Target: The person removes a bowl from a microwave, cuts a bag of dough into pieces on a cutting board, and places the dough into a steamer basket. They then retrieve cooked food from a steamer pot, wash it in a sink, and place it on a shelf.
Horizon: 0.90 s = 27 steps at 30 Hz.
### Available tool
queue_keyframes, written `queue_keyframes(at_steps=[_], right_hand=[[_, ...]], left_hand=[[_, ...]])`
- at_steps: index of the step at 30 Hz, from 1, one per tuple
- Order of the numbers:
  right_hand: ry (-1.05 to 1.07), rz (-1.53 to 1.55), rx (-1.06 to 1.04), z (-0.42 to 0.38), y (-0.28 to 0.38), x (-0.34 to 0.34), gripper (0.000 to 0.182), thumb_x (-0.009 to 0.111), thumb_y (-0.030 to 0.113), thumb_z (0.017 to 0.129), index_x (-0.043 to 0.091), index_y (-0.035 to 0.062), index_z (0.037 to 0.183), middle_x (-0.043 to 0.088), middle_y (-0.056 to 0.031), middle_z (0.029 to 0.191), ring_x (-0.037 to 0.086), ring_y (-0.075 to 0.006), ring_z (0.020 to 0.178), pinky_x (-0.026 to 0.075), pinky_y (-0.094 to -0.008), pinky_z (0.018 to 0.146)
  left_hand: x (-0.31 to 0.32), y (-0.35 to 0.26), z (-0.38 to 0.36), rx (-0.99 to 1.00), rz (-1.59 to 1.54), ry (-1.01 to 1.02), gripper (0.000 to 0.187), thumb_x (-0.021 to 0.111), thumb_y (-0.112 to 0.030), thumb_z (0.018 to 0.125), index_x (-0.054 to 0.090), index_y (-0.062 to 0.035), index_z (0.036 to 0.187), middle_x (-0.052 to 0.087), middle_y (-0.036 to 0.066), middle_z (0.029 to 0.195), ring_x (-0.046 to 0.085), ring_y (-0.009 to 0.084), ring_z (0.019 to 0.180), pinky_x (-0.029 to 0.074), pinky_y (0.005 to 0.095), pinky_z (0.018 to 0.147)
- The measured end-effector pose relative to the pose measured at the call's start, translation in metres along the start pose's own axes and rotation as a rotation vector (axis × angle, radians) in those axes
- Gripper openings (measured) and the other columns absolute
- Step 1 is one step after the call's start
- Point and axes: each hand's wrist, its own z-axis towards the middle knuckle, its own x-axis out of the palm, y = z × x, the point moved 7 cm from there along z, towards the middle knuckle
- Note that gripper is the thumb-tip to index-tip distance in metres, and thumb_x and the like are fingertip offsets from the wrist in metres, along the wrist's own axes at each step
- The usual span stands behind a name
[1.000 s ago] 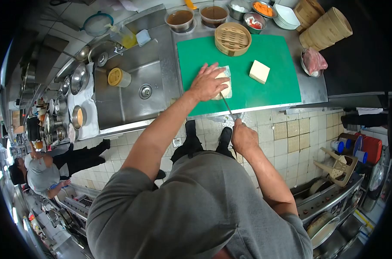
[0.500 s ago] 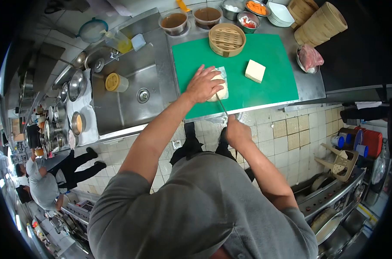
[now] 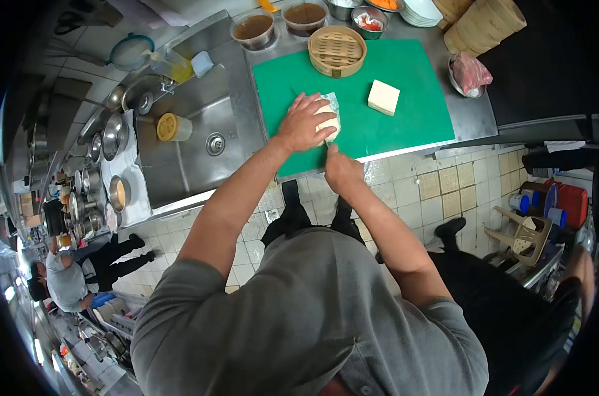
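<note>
My left hand [image 3: 306, 122] lies flat with fingers spread over a pale tofu block [image 3: 330, 130] on the green cutting board [image 3: 411, 125]. A bit of light wrapping or sheet [image 3: 332, 99] shows beyond the fingers. Wrapped round a knife handle, my right hand [image 3: 343, 170] is at the board's front edge. Only a short piece of the knife [image 3: 330, 143] shows, against the near side of the block; the rest of its blade is hidden. Another tofu block [image 3: 384, 98] sits to the right, apart from both hands.
A round bamboo steamer [image 3: 337, 51] stands at the board's back edge. Behind are tubs of brown liquid [image 3: 254, 29] and bowls. Raw meat [image 3: 471, 72] sits in a bowl at right. The sink [image 3: 200, 125] is left. Another person's dark-clothed leg [image 3: 497, 310] is close behind, right.
My right hand has moved forward and left, and most of the knife blade has gone from sight at the tofu. Another person has come into view at lower right.
</note>
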Motion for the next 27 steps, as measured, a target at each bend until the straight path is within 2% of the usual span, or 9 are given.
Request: queue_keyframes(at_steps=[5,8,12,15,17,18,19,21,27], right_hand=[[0.001,0.012,-0.001,-0.013,-0.004,-0.009,0.020,0.043,0.010,0.100,0.052,0.0010,0.115,0.073,-0.0261,0.109,0.073,-0.0412,0.101,0.058,-0.0497,0.086],[0.092,0.024,0.094,-0.071,-0.046,0.029,0.019,0.043,0.009,0.099,0.051,0.0019,0.114,0.073,-0.0266,0.107,0.073,-0.0420,0.102,0.056,-0.0526,0.087],[0.057,0.076,0.036,-0.181,-0.120,0.032,0.021,0.052,0.015,0.097,0.051,0.0005,0.113,0.071,-0.0274,0.093,0.071,-0.0443,0.090,0.053,-0.0561,0.080],[-0.118,0.172,0.078,-0.223,-0.193,0.033,0.021,0.057,0.018,0.097,0.051,0.0004,0.108,0.070,-0.0278,0.089,0.069,-0.0472,0.083,0.052,-0.0583,0.075],[-0.356,0.140,0.254,-0.224,-0.241,0.024,0.028,0.057,0.019,0.099,0.053,-0.0011,0.117,0.070,-0.0282,0.089,0.068,-0.0491,0.080,0.052,-0.0594,0.072],[-0.421,0.136,0.266,-0.213,-0.249,0.007,0.035,0.057,0.019,0.098,0.052,-0.0006,0.126,0.069,-0.0286,0.093,0.068,-0.0488,0.082,0.053,-0.0592,0.073],[-0.483,0.133,0.276,-0.191,-0.254,-0.017,0.042,0.057,0.020,0.098,0.051,0.0000,0.135,0.069,-0.0290,0.097,0.068,-0.0485,0.085,0.053,-0.0590,0.075],[-0.659,0.048,0.188,-0.141,-0.254,-0.059,0.055,0.058,0.018,0.096,0.046,0.0051,0.148,0.067,-0.0280,0.107,0.068,-0.0452,0.094,0.054,-0.0565,0.080],[-0.696,-0.078,0.110,-0.011,-0.249,-0.118,0.055,0.061,0.016,0.092,0.051,0.0095,0.146,0.067,-0.0214,0.111,0.068,-0.0414,0.098,0.055,-0.0510,0.086]], left_hand=[[-0.002,0.003,0.006,-0.002,0.035,0.015,0.035,0.069,-0.041,0.092,0.075,-0.0233,0.121,0.059,0.007,0.144,0.040,0.0326,0.146,0.022,0.0577,0.124],[0.004,0.006,0.002,-0.042,0.033,0.039,0.034,0.069,-0.040,0.092,0.075,-0.0235,0.122,0.057,0.007,0.146,0.039,0.0323,0.147,0.020,0.0579,0.125],[-0.002,0.001,0.005,-0.051,0.044,0.069,0.042,0.070,-0.043,0.092,0.071,-0.0255,0.130,0.051,0.007,0.153,0.034,0.0326,0.150,0.017,0.0580,0.126],[-0.026,-0.015,-0.003,-0.081,0.067,0.000,0.061,0.076,-0.049,0.086,0.063,-0.0268,0.141,0.041,0.009,0.161,0.027,0.0342,0.154,0.015,0.0586,0.126],[-0.037,-0.002,-0.017,-0.281,0.000,-0.047,0.081,0.082,-0.054,0.079,0.055,-0.0272,0.150,0.031,0.011,0.167,0.021,0.0367,0.156,0.013,0.0589,0.126],[-0.041,0.001,-0.027,-0.323,-0.002,-0.051,0.095,0.087,-0.051,0.074,0.045,-0.0247,0.156,0.027,0.017,0.167,0.022,0.0404,0.155,0.018,0.0580,0.126],[-0.042,0.001,-0.037,-0.320,0.008,-0.060,0.095,0.087,-0.051,0.074,0.045,-0.0247,0.156,0.027,0.017,0.167,0.022,0.0404,0.155,0.018,0.0580,0.126],[-0.036,0.015,-0.068,-0.531,-0.257,-0.092,0.106,0.089,-0.044,0.075,0.032,-0.0211,0.162,0.023,0.022,0.167,0.023,0.0427,0.154,0.025,0.0550,0.124],[-0.047,0.011,-0.128,-0.589,-0.276,-0.100,0.115,0.092,-0.031,0.074,0.023,-0.0110,0.163,0.022,0.027,0.166,0.025,0.0428,0.154,0.028,0.0502,0.124]])
